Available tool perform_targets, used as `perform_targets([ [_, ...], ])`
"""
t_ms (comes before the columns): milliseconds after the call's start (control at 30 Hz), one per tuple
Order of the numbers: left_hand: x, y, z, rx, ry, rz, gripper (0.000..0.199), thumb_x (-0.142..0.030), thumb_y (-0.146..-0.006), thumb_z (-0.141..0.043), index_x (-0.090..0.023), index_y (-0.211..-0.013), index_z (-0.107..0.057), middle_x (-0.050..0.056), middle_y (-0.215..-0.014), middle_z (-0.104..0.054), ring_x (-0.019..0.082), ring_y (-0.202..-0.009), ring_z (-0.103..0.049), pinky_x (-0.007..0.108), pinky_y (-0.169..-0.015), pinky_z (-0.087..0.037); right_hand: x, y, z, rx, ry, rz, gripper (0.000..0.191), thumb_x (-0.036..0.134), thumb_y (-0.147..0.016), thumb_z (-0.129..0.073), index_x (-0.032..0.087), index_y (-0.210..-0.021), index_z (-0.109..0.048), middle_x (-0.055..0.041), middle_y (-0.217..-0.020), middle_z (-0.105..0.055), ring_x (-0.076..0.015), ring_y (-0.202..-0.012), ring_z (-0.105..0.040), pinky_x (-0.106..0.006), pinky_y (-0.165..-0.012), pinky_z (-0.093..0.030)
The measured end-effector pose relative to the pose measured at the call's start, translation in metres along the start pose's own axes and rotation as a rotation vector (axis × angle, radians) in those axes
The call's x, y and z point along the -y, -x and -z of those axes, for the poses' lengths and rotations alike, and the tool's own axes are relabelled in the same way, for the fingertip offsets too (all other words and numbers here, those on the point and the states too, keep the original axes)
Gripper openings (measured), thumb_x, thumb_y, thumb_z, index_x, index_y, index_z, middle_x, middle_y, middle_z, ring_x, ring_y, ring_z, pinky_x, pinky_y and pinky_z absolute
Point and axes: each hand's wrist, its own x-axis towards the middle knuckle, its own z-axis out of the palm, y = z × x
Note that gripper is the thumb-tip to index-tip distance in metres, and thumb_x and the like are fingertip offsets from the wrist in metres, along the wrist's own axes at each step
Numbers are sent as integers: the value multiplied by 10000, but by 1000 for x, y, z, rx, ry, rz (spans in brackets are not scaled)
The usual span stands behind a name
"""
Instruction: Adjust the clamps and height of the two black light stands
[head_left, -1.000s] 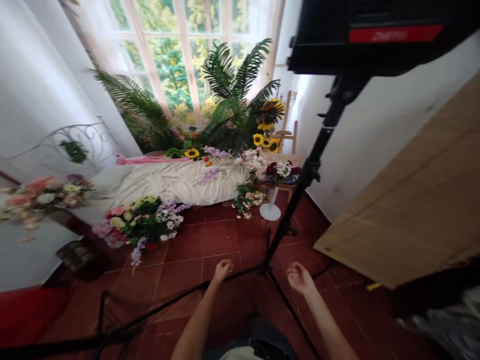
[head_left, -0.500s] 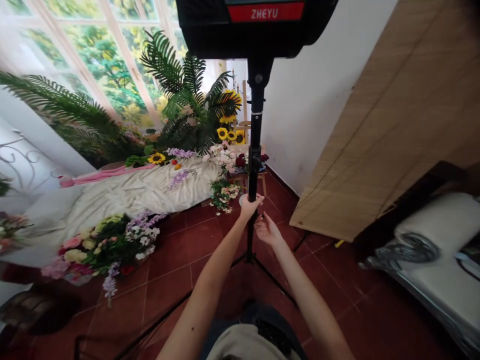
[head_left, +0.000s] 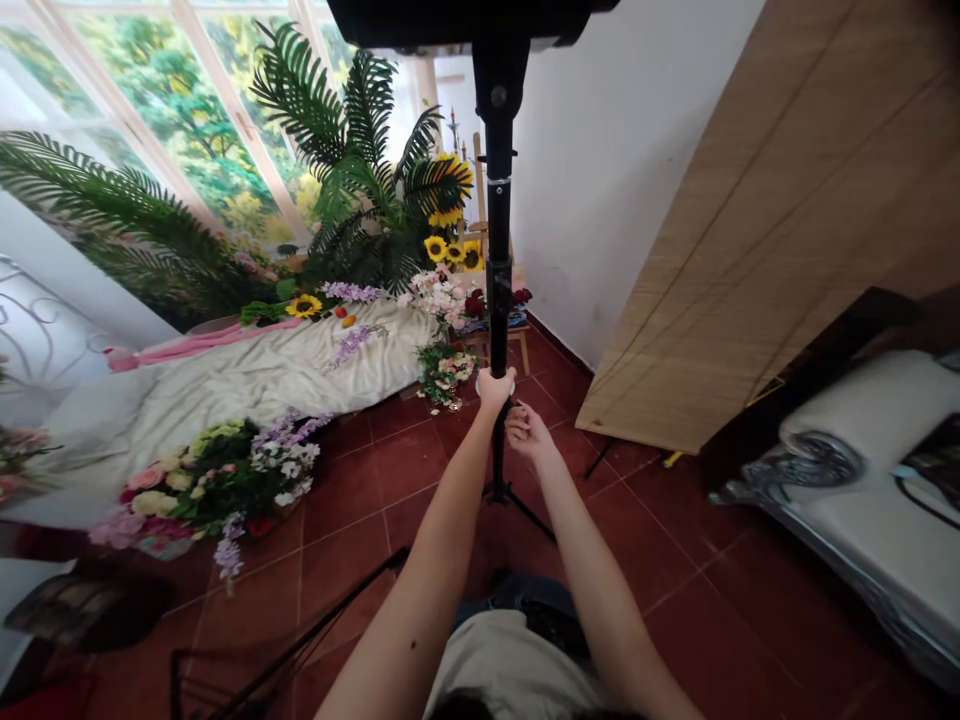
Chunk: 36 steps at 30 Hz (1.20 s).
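Observation:
A black light stand rises in front of me, with the dark housing of a studio light on top, cut off by the upper edge. My left hand is wrapped round the stand's pole, fairly low down. Just below and to the right of it, my right hand has its fingers curled together at the side of the pole. They pinch what looks like a small dark knob on the stand, mostly hidden by the fingertips. The stand's legs spread over the red tiled floor.
Left lies a cream cloth with a flower arrangement before it. Palm leaves and sunflowers stand by the window. On the right are a leaning bamboo blind and a white sofa. A black metal frame stands lower left.
The view has shifted slightly, and less of the light housing shows at the top. My left hand still grips the pole; the fingers of my right hand have curled in more.

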Motion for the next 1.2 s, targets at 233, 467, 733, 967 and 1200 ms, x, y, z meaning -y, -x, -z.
perform_targets([
  [233, -2, 2, -1, -52, -73, -29, 150, -225, -619, -696, -138, -612, -575, -3, -510, -537, 131, -590, -570, 204, -538, -398, 3, 2, -2, -72, 293, 66, 249, 291, -894, -447, 196, -664, -454, 66, -480, -458, -38, -330, -273, -151, -316, -188],
  [467, 2, -2, -2, -36, -71, -35, 167, -239, -625, -689, -142, -592, -558, -5, -507, -524, 116, -554, -537, 206, -535, -382, -3, -1, 6, -228, 1071, 410, 417, 581, -780, -525, 177, -674, -511, -8, -515, -604, -63, -352, -377, -190, -366, -256],
  [733, 12, -9, -5, -47, -75, -110, 167, -249, -630, -659, -159, -566, -533, -27, -483, -482, 80, -463, -452, 197, -497, -349, 15, 21, 8, -344, 1663, 625, 236, 465, -798, -593, 235, -853, -590, -24, -749, -657, -146, -689, -583, -208, -573, -362],
  [967, 14, -9, -5, -51, -80, -120, 163, -261, -616, -645, -167, -543, -534, -39, -450, -472, 80, -442, -439, 195, -477, -345, 15, 19, 16, -291, 1455, 322, 501, 643, -744, -540, 165, -878, -607, -68, -782, -681, -135, -568, -590, -220, -489, -406],
  [1200, 11, -8, -5, -38, -30, -76, 179, -236, -592, -654, -173, -508, -508, -46, -437, -455, 74, -426, -415, 198, -464, -328, 22, 8, 8, -302, 1251, 258, 459, 603, -763, -519, 151, -732, -593, -113, -784, -692, -137, -514, -576, -233, -426, -394],
])
